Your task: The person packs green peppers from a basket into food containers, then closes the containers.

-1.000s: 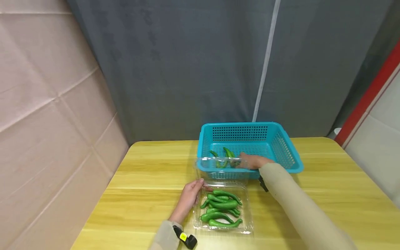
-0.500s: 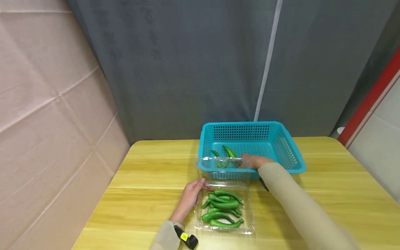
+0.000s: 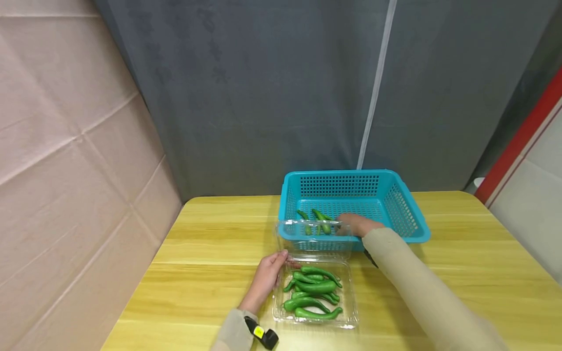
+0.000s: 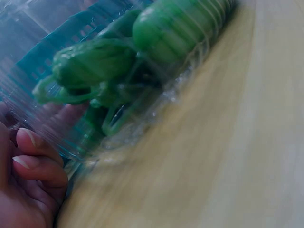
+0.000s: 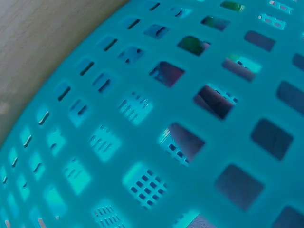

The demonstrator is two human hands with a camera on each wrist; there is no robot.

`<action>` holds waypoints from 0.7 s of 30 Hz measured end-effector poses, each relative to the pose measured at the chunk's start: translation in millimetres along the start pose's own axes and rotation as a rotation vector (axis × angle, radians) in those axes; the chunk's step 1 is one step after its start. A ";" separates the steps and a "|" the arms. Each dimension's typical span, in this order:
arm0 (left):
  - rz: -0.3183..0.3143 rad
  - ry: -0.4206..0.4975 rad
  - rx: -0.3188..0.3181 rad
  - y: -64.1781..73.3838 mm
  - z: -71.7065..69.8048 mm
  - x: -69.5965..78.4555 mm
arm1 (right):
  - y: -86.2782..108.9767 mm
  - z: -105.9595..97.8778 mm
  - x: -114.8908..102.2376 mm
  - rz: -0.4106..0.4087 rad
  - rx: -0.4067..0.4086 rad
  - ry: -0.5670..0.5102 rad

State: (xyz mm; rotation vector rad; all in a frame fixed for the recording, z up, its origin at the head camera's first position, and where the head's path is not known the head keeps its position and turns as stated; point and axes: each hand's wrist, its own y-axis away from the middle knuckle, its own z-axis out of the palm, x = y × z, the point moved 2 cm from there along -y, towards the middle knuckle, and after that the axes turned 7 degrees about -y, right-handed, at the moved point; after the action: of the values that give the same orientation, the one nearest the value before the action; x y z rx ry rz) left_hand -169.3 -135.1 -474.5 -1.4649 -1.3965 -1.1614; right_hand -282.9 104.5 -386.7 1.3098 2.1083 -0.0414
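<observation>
A clear plastic clamshell container [image 3: 350, 312] stands with its lid raised, several green chili peppers [image 3: 313, 287] lying in its base. My left hand [image 3: 266, 273] grips its left side near the hinge, thumb on the near side, other fingers partly seen through the plastic. In the left wrist view, curled fingers [image 4: 40, 164] lie at the container's edge beside the peppers [image 4: 95, 66]. My right hand [image 3: 355, 223] reaches into a blue plastic basket [image 3: 419, 236], beside a few green peppers [image 3: 322, 222]. Its fingertips are hidden behind the basket rim and lid; I cannot tell whether they hold a pepper.
The basket stands behind the container on a wooden table [image 3: 197, 273]. Its perforated wall [image 5: 142, 180] fills the right wrist view. The raised clear lid [image 3: 313, 243] overlaps the basket's front. A grey curtain [image 3: 263, 97] hangs behind the table, with a pink-covered wall [image 3: 79, 195] at left.
Inside the basket, the peppers by my right hand have shifted, the longest one lying lower than before. My right hand moved only slightly; my left hand and the container stay in place.
</observation>
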 end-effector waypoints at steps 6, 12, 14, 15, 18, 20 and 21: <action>0.002 -0.005 -0.011 0.0 0.3 -0.5 | -2.1 -4.3 0.1 -0.110 0.165 0.104; 0.016 0.019 -0.030 7.7 -1.8 17.1 | 2.5 -7.4 1.8 -0.113 0.283 0.134; 0.027 0.020 -0.028 8.1 -1.7 18.0 | 3.5 -8.5 3.9 -0.104 0.310 0.142; 0.025 0.017 -0.027 7.0 -1.7 15.6 | 3.8 -9.2 5.7 -0.102 0.323 0.145; 0.020 0.004 -0.021 2.7 -0.8 6.1 | 5.9 -11.1 10.1 -0.104 0.359 0.142; 0.021 -0.005 -0.013 -0.5 -0.4 -0.1 | 7.2 -12.7 13.3 -0.113 0.377 0.135; 0.017 -0.006 -0.013 -1.3 -0.3 -1.9 | 7.9 -14.0 14.6 -0.119 0.387 0.131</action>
State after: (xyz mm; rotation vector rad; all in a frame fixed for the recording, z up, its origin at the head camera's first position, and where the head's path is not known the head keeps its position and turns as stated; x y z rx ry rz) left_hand -170.6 -135.8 -476.3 -1.4877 -1.3803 -1.1582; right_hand -287.8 124.9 -381.1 1.4330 2.3701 -0.4445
